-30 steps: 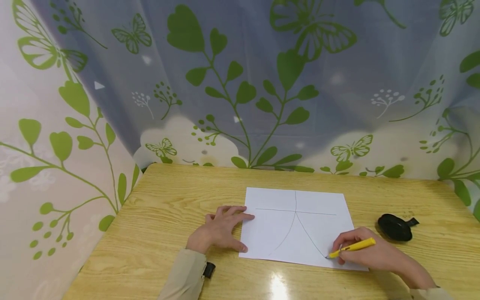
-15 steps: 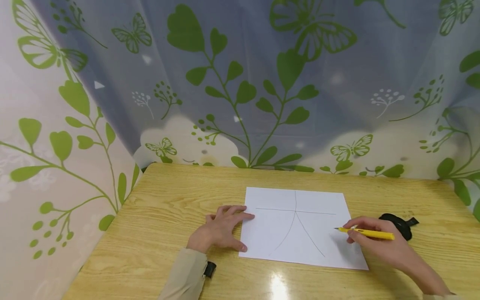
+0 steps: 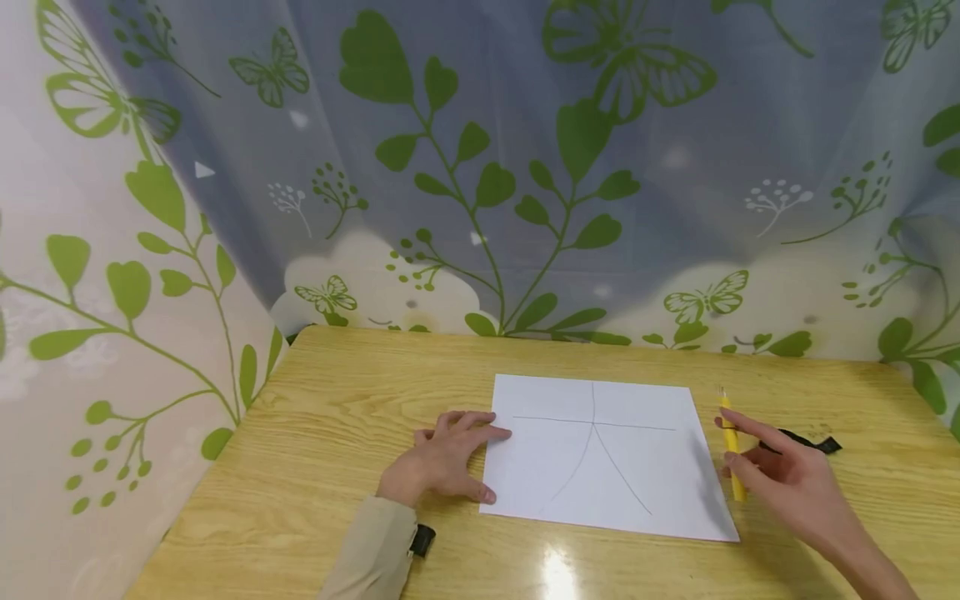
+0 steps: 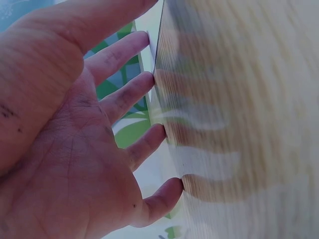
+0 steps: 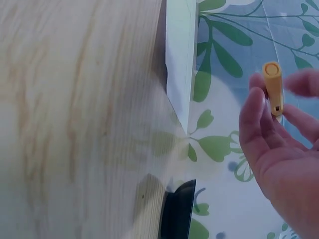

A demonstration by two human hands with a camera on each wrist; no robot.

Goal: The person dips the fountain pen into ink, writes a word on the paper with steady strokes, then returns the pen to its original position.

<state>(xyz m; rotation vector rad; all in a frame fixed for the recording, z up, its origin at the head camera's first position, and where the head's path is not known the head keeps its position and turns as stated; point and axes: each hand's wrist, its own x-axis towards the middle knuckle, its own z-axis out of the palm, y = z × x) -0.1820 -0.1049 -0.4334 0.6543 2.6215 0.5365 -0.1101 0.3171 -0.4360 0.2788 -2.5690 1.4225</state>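
A sheet of white paper (image 3: 682,500) lies on the wooden table, bearing thin dark lines: a cross stroke, a short upright and two curved legs. My left hand (image 3: 446,458) rests at its left edge, fingers spread, thumb and fingertips on the paper and table. In the left wrist view, the palm (image 4: 65,159) is raised above the wood. Beyond the paper's right edge, my right hand (image 3: 798,487) pinches a yellow pen (image 3: 731,442) between thumb and fingers, its tip pointing away from me. The right wrist view shows the pen's rounded end (image 5: 272,69).
A small black dish with a handle (image 3: 828,446) sits right of the paper, mostly hidden behind my right hand; the right wrist view shows the dish's side (image 5: 178,211). A leaf-and-butterfly curtain (image 3: 480,208) hangs along the table's far and left sides.
My right hand has lifted the pen off the paper's lower right and moved it right and farther back, turning the tip from leftward to away from me. My left hand has stayed put.
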